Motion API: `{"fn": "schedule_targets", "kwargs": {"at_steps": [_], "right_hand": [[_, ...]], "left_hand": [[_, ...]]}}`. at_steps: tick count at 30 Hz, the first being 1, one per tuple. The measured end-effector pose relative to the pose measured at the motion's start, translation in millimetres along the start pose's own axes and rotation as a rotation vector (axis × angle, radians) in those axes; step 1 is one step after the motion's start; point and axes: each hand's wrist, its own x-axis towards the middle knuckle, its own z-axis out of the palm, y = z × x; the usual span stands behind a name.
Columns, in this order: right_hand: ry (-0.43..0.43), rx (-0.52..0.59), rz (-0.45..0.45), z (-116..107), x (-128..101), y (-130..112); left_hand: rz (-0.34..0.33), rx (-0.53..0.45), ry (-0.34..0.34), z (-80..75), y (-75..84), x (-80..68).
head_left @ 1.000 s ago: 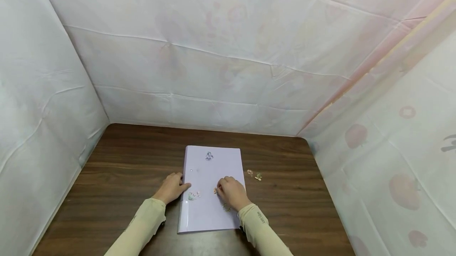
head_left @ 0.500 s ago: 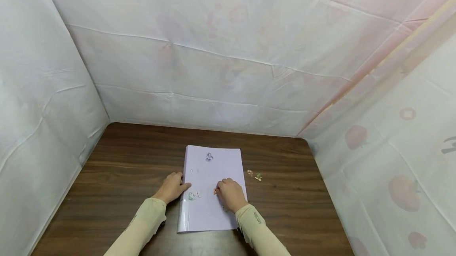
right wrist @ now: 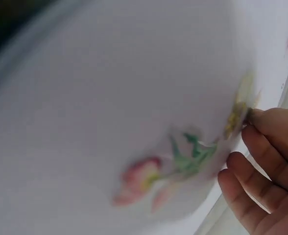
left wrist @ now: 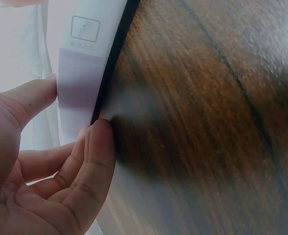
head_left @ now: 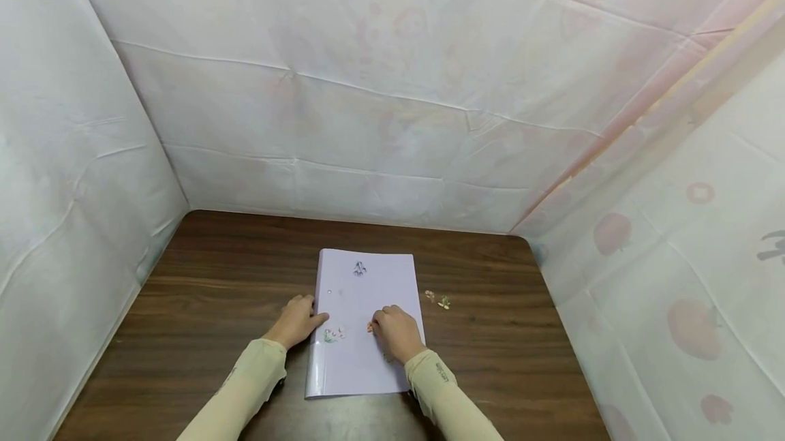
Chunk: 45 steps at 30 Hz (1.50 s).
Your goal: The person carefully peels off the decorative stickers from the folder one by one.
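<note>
Sticker work on a folder, lying flat mid-table, near the front edge. Left hand at the folder's left edge, thumb on the cover and fingertips curled against the spine, holding it steady. Right hand on the cover, fingers bent, tips pinching or pressing a small yellow-orange sticker — shows the fingertip right at its edge; lifted or stuck down, cannot tell. Flower sticker just beside it, another near the left thumb. Farther up, one more by the top edge; two loose ones on the wood to the right. Next move, by judgement: firm fingertip pressure, folder kept from sliding.
</note>
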Motion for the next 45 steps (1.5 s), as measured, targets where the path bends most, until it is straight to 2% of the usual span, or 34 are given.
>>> {"fn": "schedule_targets", "kwargs": {"at_steps": [7,14,25,34,40,45], "right_hand": [[-0.043,0.009,0.003,-2.2,5.4,-3.2],[-0.003,0.003,0.006,-0.5,2.9,-0.9],[0.021,-0.014,-0.041,2.5,4.2,-1.5],[-0.031,-0.061,-0.074,-1.7,5.0,-1.2],[-0.004,-0.115,-0.107,-0.5,2.3,-1.2],[-0.004,-0.092,-0.101,3.7,-1.6,0.1]], "left_hand": [[-0.001,-0.014,0.011,-2.2,0.2,-1.2],[0.003,-0.011,0.016,-2.1,0.9,0.0],[0.013,-0.008,0.024,-2.7,-1.4,-0.4],[0.009,-0.008,0.017,-2.5,-1.1,-0.2],[0.020,-0.005,0.022,-0.2,-1.7,0.4],[0.021,-0.007,0.012,0.4,-2.0,0.4]]}}
